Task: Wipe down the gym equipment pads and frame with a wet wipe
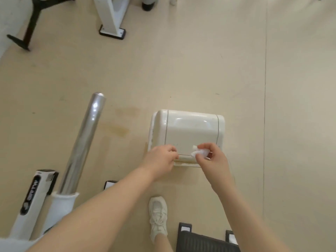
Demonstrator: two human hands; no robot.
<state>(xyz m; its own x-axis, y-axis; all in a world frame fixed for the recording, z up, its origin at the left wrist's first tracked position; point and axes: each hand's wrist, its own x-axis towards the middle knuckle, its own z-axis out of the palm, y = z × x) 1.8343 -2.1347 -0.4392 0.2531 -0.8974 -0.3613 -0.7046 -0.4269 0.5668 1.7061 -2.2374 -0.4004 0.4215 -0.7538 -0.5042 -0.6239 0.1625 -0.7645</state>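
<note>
A cream padded cushion (189,131) of the gym machine lies below me, seen from above. My right hand (211,159) pinches a crumpled white wet wipe (198,152) over the pad's near edge. My left hand (161,160) hovers at the pad's near left corner with its fingers curled; whether it holds anything is hidden. A chrome bar (83,142) runs into a white frame sleeve (63,202) at the left.
A white frame tube with a black label (31,199) stands at the lower left. My white shoe (158,217) is on the beige floor, beside a black ribbed footplate (205,240). White machine legs (111,19) and a black stand (31,24) are at the far end.
</note>
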